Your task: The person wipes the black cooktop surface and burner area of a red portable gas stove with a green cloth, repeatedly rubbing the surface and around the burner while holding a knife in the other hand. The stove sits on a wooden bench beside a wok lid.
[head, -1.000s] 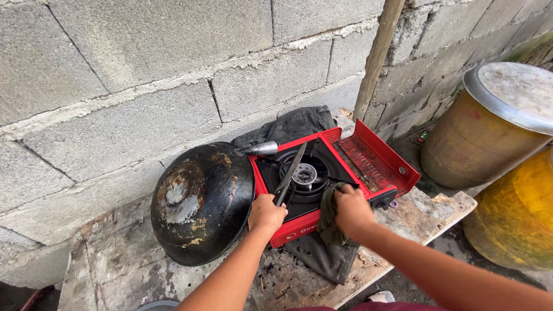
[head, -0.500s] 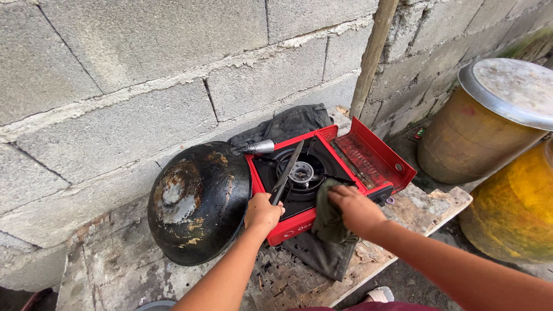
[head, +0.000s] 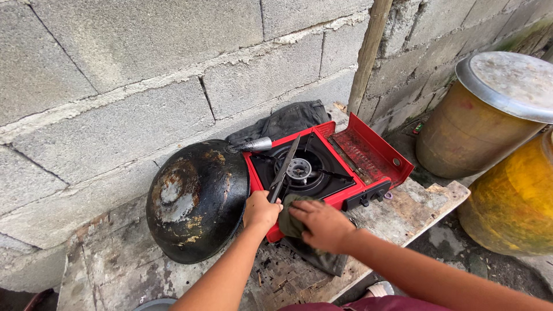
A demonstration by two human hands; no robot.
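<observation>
Both your hands work at the red stove (head: pixel 322 173). Your left hand (head: pixel 260 212) grips a knife (head: pixel 284 170) over the burner; your right hand (head: pixel 322 224) presses flat, fingers spread, on a dark rag (head: pixel 288 213) at the stove's front edge.

a worn wooden board (head: pixel 115 262) carries the red stove (head: pixel 322 173); an upturned black wok (head: pixel 199 198) lies left of the stove.

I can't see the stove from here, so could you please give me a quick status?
Left hand grips knife over burner. Right hand presses rag on red stove front. Upturned wok alongside.
</observation>
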